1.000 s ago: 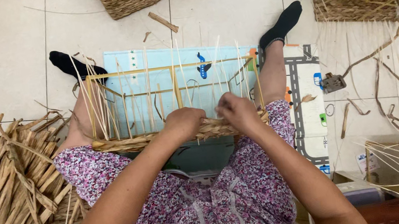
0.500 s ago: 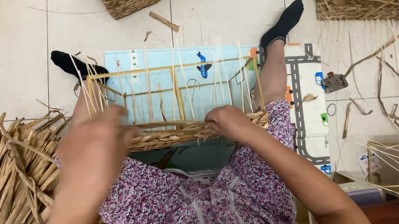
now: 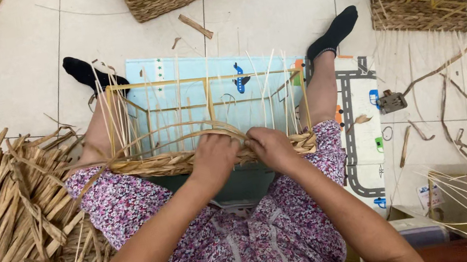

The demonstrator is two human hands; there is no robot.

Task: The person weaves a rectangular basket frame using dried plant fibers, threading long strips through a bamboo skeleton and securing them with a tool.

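Two hands meet at your lap: your left hand (image 3: 212, 156) and right hand (image 3: 271, 147) are both clamped on the woven straw band (image 3: 151, 165) along the near edge of a wire basket frame (image 3: 206, 101), which holds only upright reeds.
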